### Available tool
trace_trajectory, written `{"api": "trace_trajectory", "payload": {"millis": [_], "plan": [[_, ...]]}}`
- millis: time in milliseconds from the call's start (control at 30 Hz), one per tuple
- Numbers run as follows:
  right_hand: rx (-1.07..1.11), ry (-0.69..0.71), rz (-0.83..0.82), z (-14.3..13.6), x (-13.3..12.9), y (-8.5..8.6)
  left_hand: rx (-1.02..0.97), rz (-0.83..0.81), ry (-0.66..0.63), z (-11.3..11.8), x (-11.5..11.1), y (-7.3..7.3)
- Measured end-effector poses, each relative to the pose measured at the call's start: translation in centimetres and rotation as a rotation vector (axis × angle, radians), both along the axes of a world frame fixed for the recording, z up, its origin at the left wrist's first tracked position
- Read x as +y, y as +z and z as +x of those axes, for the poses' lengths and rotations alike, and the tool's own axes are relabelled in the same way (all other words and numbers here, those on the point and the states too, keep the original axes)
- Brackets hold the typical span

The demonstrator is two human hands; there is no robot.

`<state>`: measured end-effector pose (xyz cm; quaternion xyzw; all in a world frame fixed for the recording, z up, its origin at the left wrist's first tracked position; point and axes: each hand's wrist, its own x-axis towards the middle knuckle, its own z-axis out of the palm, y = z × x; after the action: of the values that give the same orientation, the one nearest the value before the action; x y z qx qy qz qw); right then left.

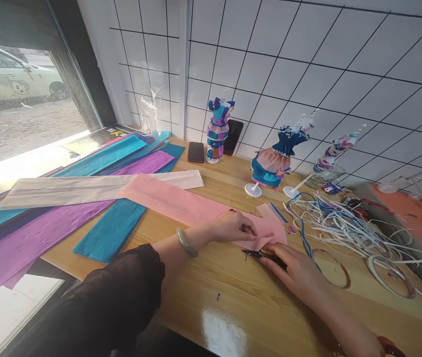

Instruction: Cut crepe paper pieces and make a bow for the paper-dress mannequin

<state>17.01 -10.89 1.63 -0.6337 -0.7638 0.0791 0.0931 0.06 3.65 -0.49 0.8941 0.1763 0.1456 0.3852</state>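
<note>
A long strip of pink crepe paper [181, 198] runs slantwise across the wooden table. My left hand [235, 225] rests on its near part, fingers curled and pinching the paper. Close by on the right, my right hand [288, 263] is closed around dark scissors [254, 253], whose handles are mostly hidden by the fingers. Their blades point left, just below the paper's near edge. A small folded pink piece [273, 217] with a blue edge lies at the strip's right end.
Left lie crepe strips: white [77, 191], purple [65, 225], teal [110, 238]. Behind stand small dress forms in paper dresses, one blue and purple [218, 126], one pink and navy [273, 161]. Tangled white strips [348, 223] and a phone [196, 152] share the table [196, 307].
</note>
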Motion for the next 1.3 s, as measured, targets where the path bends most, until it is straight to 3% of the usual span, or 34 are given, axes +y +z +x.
{"api": "trace_trajectory", "payload": {"millis": [533,967,1300], "plan": [[0.022,0.061,0.094,0.9,0.2,-1.4,-0.015,-0.042,-0.02,0.2,0.4,-0.6],[0.025,0.036,0.039,-1.3,0.8,-0.2,-0.036,-0.072,-0.01,0.1,0.2,-0.5],[0.043,0.058,0.103,-1.1,0.9,-0.8,-0.019,-0.074,0.005,0.1,0.3,-0.4]]}}
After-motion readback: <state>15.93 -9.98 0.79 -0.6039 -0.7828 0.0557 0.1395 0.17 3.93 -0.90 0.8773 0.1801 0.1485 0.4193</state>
